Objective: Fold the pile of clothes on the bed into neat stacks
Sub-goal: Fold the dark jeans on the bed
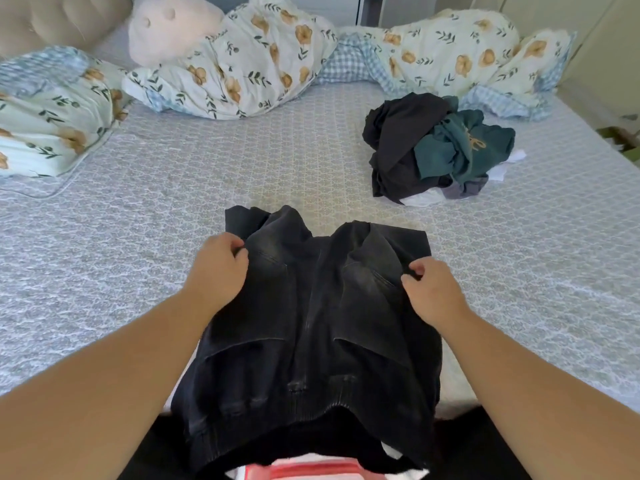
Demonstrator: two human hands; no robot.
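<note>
A pair of black denim shorts [311,323] lies on the near part of the bed, waistband toward me and hanging over the bed's front edge, leg openings pointing away. My left hand [218,268] pinches the fabric on the shorts' left side. On the right side, my right hand [433,292] pinches the fabric too. A loose pile of clothes [436,150], black, teal and white pieces tangled together, sits farther back on the right of the bed.
The bed [138,254] has a grey-blue patterned cover. A floral duvet [249,57] is bunched along the far side, with a floral pillow [52,119] at the left and a pale plush toy [166,26] behind it.
</note>
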